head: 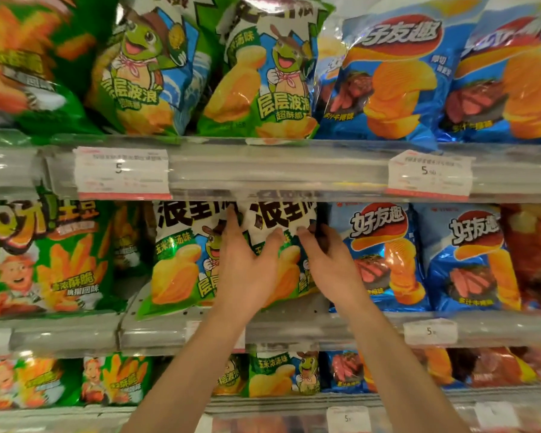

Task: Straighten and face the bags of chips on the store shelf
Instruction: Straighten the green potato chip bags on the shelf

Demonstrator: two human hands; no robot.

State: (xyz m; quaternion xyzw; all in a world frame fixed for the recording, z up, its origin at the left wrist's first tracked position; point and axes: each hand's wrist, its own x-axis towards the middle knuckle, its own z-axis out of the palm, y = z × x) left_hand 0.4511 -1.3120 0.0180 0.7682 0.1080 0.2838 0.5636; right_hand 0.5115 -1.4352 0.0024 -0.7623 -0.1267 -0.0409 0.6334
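Observation:
On the middle shelf stand two green-and-white chip bags with a turtle mascot. My left hand [247,264] lies spread over the front of the right one [289,270], its index finger reaching up between the two bags. My right hand [328,257] grips that same bag's right edge, fingers curled behind it into the gap beside the blue bags. The left turtle bag [178,264] leans with its bottom corner hanging over the shelf lip. Both bags face front.
Blue chip bags [384,257] stand right of my hands, green fry-snack bags [47,260] to the left. The clear price rail [263,167] of the upper shelf hangs just above my fingers. More bags fill the top and bottom shelves.

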